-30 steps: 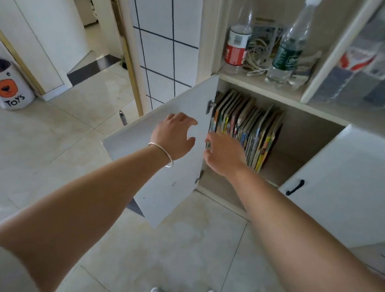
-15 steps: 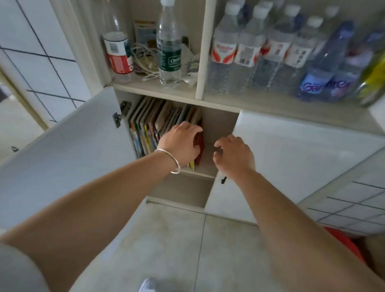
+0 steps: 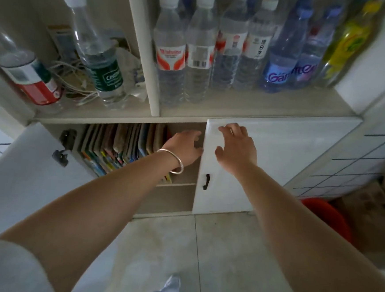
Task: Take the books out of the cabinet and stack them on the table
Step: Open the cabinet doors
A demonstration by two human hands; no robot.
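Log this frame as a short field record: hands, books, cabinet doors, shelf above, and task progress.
left hand: left hand reaches into the open lower compartment at the right end of the book row, fingers spread, holding nothing visible
right hand: right hand rests open on the right door near its top edge
books: books stand upright in a row inside the cabinet
left door: left door swung open
shelf above: water bottles
progress: no book taken out yet; table not in view
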